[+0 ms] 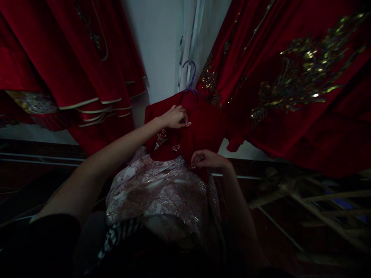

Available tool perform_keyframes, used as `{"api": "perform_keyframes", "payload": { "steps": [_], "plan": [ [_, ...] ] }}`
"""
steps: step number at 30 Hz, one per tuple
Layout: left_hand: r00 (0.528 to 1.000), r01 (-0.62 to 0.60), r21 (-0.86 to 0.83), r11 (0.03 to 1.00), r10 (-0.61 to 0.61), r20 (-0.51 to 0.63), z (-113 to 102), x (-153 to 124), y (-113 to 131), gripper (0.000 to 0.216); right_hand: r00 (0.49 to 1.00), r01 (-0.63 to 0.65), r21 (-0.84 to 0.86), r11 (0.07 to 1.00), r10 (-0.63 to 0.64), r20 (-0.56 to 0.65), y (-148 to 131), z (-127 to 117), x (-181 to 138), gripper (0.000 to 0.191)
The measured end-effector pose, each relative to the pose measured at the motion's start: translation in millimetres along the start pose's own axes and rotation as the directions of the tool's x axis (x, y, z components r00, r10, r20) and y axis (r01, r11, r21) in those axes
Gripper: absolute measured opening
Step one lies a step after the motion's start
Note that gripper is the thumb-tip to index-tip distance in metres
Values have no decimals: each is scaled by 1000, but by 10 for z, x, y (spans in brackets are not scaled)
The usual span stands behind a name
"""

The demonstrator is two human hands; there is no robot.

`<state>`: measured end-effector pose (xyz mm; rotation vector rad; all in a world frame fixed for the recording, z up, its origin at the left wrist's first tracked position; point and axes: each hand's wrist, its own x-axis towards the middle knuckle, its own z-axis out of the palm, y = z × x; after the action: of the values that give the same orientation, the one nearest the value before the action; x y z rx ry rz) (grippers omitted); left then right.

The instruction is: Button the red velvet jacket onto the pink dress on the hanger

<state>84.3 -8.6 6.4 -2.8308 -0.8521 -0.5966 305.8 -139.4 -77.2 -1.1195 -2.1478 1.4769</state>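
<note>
A red jacket (203,127) hangs on a purple hanger (189,75) against a white wall, over a pale pink patterned skirt (159,193). My left hand (175,116) is closed on the jacket's front near a small beaded clasp below the collar. Lower down, my right hand (204,158) pinches the jacket's front edge by another beaded clasp. Two more beaded ornaments show on the jacket's left panel. Both forearms reach up from the bottom of the view.
Red garments with cream trim (87,77) hang at the left. A red robe with gold embroidery (304,77) hangs at the right. A dark floor lies below, with pale wooden slats (319,200) at the lower right.
</note>
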Motion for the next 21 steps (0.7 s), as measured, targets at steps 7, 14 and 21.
{"api": "perform_keyframes", "payload": {
  "steps": [7, 14, 21],
  "plan": [
    [1000, -17, -37, 999, 18, 24, 37, 41, 2, 15, 1000, -7, 3, 1000, 7, 23, 33, -3, 9, 21],
    [999, -51, -36, 998, 51, -2, 51, 25, -9, 12, 1000, -2, 24, 1000, 2, 29, 12, 6, 6, 20],
    [990, -101, 106, 989, 110, -83, 94, 12, -2, 12, 1000, 8, -10, 1000, -8, -13, -30, 8, -15, 21]
  ]
}}
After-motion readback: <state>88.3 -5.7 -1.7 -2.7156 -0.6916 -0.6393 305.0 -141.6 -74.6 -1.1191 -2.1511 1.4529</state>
